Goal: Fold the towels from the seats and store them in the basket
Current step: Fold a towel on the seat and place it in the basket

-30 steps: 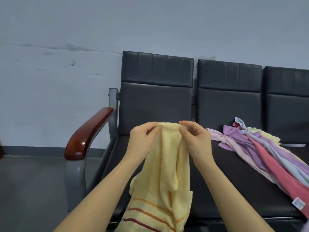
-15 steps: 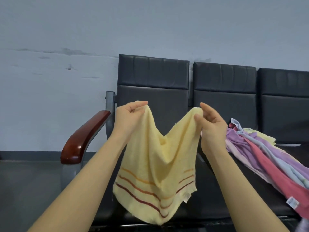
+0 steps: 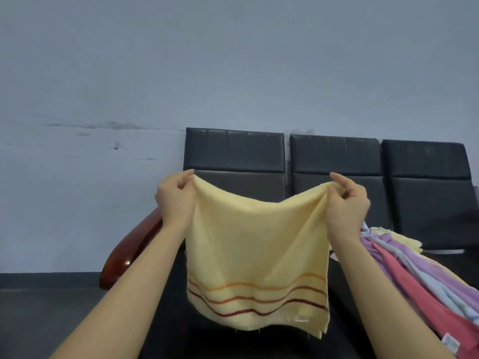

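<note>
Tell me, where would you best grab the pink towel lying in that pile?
Probably its near end by the white label, pinched from above: the pink towel lies stretched flat along the seat, topmost there, while its far end runs in among the other towels.

There is one view, a wide-angle camera worn on the person's head. It looks forward and slightly down, straight at a pale wall (image 3: pixel 233 60) and a row of black seats (image 3: pixel 334 161) standing against it. The wall fills the upper half of the picture, and the seats sit in the lower right. Both forearms reach in from the bottom edge, so the left hand (image 3: pixel 176 200) and right hand (image 3: pixel 347 206) sit close to the lens, in front of the seats. The wide lens bends the floor line at the left. No second view shares the scene.
</note>
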{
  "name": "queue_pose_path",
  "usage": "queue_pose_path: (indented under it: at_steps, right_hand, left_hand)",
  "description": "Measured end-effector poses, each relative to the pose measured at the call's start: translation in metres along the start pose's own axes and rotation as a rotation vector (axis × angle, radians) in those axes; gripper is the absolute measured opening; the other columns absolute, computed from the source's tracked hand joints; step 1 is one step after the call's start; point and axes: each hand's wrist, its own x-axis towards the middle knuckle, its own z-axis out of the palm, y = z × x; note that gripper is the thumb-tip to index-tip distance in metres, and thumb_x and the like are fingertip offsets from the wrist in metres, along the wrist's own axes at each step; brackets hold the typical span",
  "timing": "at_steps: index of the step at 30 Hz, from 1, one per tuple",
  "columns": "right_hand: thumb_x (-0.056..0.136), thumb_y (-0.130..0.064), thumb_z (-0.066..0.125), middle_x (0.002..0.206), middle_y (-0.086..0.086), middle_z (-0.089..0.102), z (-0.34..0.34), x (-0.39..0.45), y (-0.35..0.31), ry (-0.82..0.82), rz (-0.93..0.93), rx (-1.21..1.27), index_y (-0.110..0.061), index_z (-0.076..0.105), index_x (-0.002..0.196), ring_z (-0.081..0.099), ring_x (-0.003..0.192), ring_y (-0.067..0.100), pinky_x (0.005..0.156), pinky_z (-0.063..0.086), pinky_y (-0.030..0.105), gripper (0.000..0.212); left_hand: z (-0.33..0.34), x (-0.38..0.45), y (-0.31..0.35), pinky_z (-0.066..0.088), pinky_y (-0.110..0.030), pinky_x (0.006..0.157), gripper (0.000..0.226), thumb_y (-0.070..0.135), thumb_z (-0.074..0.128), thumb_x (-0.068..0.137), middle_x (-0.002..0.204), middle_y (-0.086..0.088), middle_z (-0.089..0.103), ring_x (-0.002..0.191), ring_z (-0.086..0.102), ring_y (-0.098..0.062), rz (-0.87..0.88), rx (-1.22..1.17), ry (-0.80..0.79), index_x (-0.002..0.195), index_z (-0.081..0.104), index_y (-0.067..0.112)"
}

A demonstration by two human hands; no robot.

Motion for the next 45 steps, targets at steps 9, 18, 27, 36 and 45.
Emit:
queue_pose_path:
  at_steps: [9,18,27,36,45]
  right_hand:
    - [0.096,-0.001,0.045,0.113,0.002,0.044,-0.019,-0.008,0.022,-0.063,-0.022,-0.207,-0.011,0.062,0.122,0.048,0.099,0.009,0.09,0.036,0.015,0.033]
    - [0.092,-0.008,0.058,0.1,0.002,0.045,-0.028,-0.024,0.083,-0.16,-0.082,-0.621,-0.002,0.069,0.097,0.044,0.089,0.014,0.074,0.034,0.022,0.014]
    - [0.089,-0.008,0.056,0.077,0.003,0.052,-0.023,-0.039,0.119,-0.167,0.08,-0.548,0.0,0.056,0.078,0.045,0.068,0.014,0.055,0.034,0.028,0.013]
    - [0.092,-0.015,0.057,0.076,0.003,0.062,0.011,-0.031,0.167,-0.13,0.274,-0.296,-0.007,0.064,0.089,0.058,0.068,0.012,0.07,0.052,0.038,0.011]
    - [0.097,-0.017,0.05,0.105,-0.003,0.057,0.079,0.03,0.163,-0.001,0.179,-0.059,-0.019,0.054,0.104,0.054,0.087,0.001,0.077,0.042,0.017,0.009]
  left_hand:
    - [-0.004,-0.009,-0.017,0.034,-0.019,0.094,0.041,0.001,0.043,0.094,0.137,-0.003,0.052,0.124,0.048,-0.017,-0.047,0.107,-0.061,0.132,0.055,0.012]
    - [-0.006,-0.01,-0.076,0.039,-0.033,0.091,0.026,0.014,0.045,0.099,0.118,-0.012,0.05,0.106,0.047,-0.028,0.137,0.735,-0.331,0.113,0.065,0.005]
    - [-0.007,-0.02,-0.124,0.038,-0.031,0.066,0.017,0.022,0.05,0.096,0.101,-0.002,0.057,0.08,0.052,-0.016,0.177,0.746,-0.218,0.095,0.064,0.013]
    - [0.027,-0.008,-0.178,0.036,-0.025,0.058,0.013,0.023,0.051,0.096,0.082,0.003,0.058,0.077,0.054,-0.015,-0.162,0.466,-0.154,0.091,0.058,0.013]
    - [0.086,0.056,-0.158,0.04,-0.019,0.069,0.009,0.023,0.048,0.098,0.088,0.005,0.057,0.08,0.053,-0.008,-0.067,0.128,-0.062,0.093,0.054,0.018]
